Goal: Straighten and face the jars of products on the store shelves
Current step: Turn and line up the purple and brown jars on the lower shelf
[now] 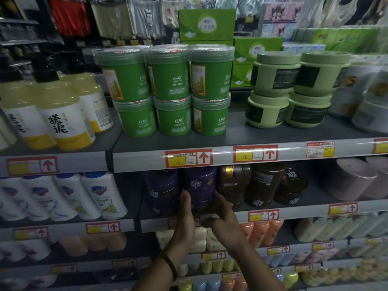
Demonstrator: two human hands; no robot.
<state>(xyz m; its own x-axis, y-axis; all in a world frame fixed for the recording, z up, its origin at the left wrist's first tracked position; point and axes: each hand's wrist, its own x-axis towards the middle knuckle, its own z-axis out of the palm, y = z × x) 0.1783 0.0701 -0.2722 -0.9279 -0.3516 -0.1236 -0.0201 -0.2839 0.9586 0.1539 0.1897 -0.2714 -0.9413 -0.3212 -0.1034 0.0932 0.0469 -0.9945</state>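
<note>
On the second shelf [294, 215] stand two stacks of purple jars. My left hand [185, 219] lies flat against the left side of the right purple jar stack [199, 185]; my right hand [225, 219] lies flat against its right side, fingers straight. The left purple jar stack [161, 192] stands right beside it. Dark brown jars [233, 185] stand to the right, some turned or leaning. On the top shelf, green jars [168, 89] stand stacked two high in three columns, with pale green tubs [275, 91] to their right.
Yellow pump bottles [60, 114] fill the top shelf's left end. White bottles [90, 196] stand left of the purple jars, pale pink tubs [352, 181] at far right. Lower shelves hold soap bars and coloured bottles. Red price tags line the shelf edges.
</note>
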